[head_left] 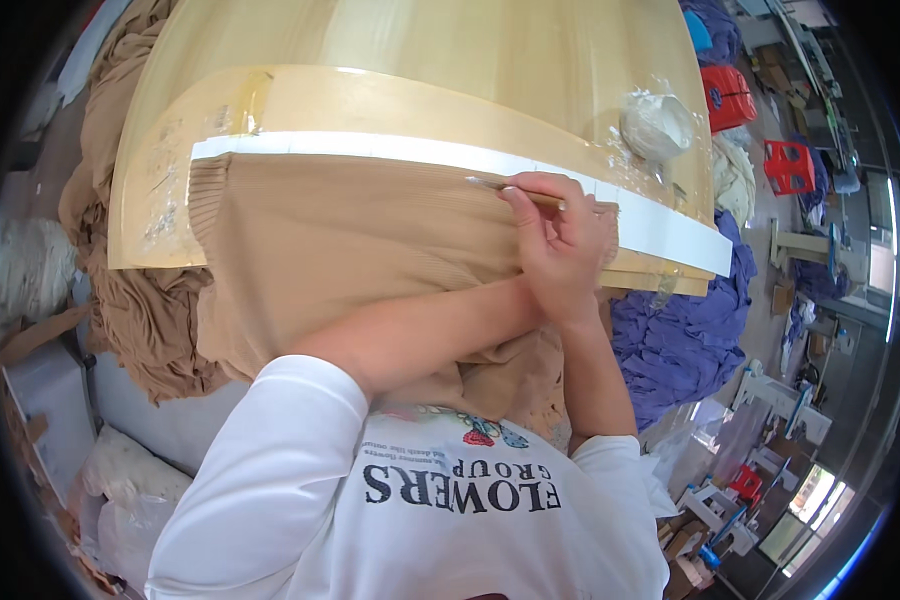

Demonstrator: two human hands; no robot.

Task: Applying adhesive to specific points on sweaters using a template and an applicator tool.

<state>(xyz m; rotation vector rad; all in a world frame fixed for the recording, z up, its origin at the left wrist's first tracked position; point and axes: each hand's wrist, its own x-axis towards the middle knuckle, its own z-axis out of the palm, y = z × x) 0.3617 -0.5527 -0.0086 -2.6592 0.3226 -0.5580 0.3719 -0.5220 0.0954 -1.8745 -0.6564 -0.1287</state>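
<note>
A tan knitted fabric piece (pixel 360 220) lies over the table's near edge, with a ribbed band at its left end. Its upper edge runs along a long white strip (pixel 420 150). My right hand (pixel 560 240) is closed in a pinch around a thin wooden-handled tool (pixel 542 197), whose pale tip rests at or just over the fabric's upper edge. Whether it is a brush or a pen I cannot make out. My left forearm (pixel 440 325) crosses the fabric and passes beneath my right wrist. My left hand is mostly hidden behind the right one, near the fabric's right end.
A round bowl (pixel 657 127) coated in whitish residue stands on the yellowish table (pixel 450 45) at the right. Tan cloth (pixel 145 330) is heaped on the left, purple cloth (pixel 680 335) on the right. Red stools (pixel 790 167) stand beyond.
</note>
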